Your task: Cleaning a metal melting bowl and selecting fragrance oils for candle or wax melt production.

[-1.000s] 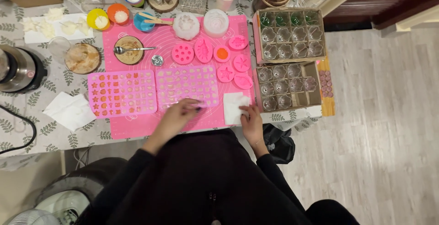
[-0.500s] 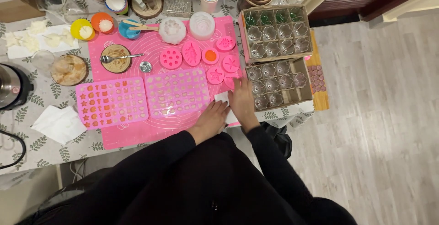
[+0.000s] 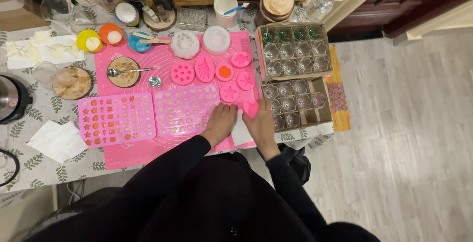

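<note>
While I look straight down at a table covered with a leaf-print cloth (image 3: 34,165), my right hand (image 3: 260,124) is closed around a small pink silicone mould (image 3: 250,107), pinching it between thumb and fingers just above the near right corner of a large pink mat (image 3: 143,153). My left hand (image 3: 220,122) lies flat and open, palm down, on the right end of a pale pink mould tray (image 3: 185,110) with many small cavities. A white sheet (image 3: 241,132) shows between my two hands. Just left of that tray sits a second, brighter pink tray (image 3: 117,119) whose star and heart cavities are filled with orange. Further up the mat lie several small pink moulds, among them a round one with holes (image 3: 183,73) and a leaf-shaped one (image 3: 204,68). A spoon rests across a brown bowl (image 3: 123,70) at the upper left of the mat. To my right, two cardboard boxes (image 3: 295,50) hold rows of clear glass cups, the nearer box touching the side of my right hand. Both my sleeves are black
</note>
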